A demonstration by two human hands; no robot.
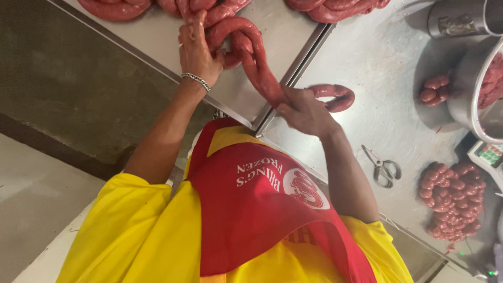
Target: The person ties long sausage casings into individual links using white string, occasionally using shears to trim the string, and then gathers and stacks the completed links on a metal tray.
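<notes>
While both hands work it, a long red raw sausage rope point(257, 68) stretches across the seam between two steel tables.

Kinda odd angle, camera's looking down over a yellow shirt point(131, 236) and red apron point(251, 209). The hand with the silver chain bracelet point(196, 79), on the picture's left point(196, 50), has its fingers curled onto a loop of the rope, resting on the pale steel table point(157, 36). Can't tell for sure which is left or right from this view. The other hand point(304, 111) is closed tight round the rope right at the table edge, with the tail curling past it on the scratched steel table point(377, 68). Near that: metal scissors point(383, 167), a pile of short tied red sausage links point(453, 202), a smaller cluster point(434, 89) beside a big steel bowl point(463, 94). More coils point(335, 8) up top.
</notes>
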